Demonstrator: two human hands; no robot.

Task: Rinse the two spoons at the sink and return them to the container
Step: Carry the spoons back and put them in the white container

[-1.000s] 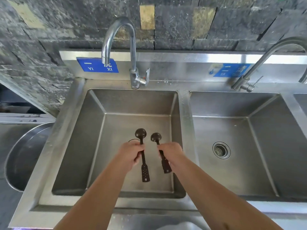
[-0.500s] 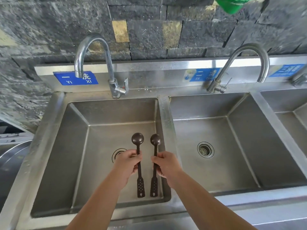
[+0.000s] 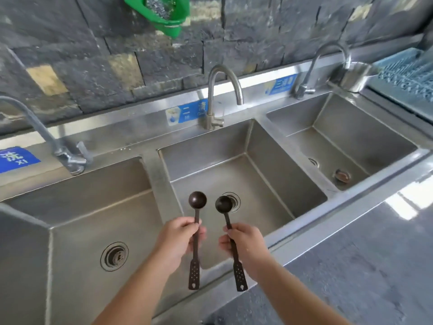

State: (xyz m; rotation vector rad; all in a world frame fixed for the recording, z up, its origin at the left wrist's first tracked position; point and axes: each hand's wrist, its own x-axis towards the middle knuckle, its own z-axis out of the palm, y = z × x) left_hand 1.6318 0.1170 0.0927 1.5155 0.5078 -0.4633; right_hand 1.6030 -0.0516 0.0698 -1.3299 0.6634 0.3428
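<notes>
I hold two dark brown spoons with round bowls and perforated handle ends, one in each hand. My left hand point(image 3: 179, 240) grips the left spoon point(image 3: 197, 200) by its shaft. My right hand point(image 3: 244, 245) grips the right spoon point(image 3: 223, 204) the same way. Both spoon bowls point away from me, over the front part of the middle sink basin point(image 3: 276, 160). The right spoon's bowl partly covers the middle drain point(image 3: 235, 201). A steel container point(image 3: 356, 76) stands on the ledge at the far right, behind the right tap point(image 3: 328, 57).
Three steel basins run side by side, each with a tap: left tap point(image 3: 35, 127), middle tap point(image 3: 220, 90). A green holder point(image 3: 161, 12) hangs on the dark stone wall. A blue rack point(image 3: 407, 73) sits far right. A dark counter point(image 3: 363, 266) lies at right front.
My view and both hands have shifted right along the sink. The spoons were over the left basin and are now over the middle one. No tap runs.
</notes>
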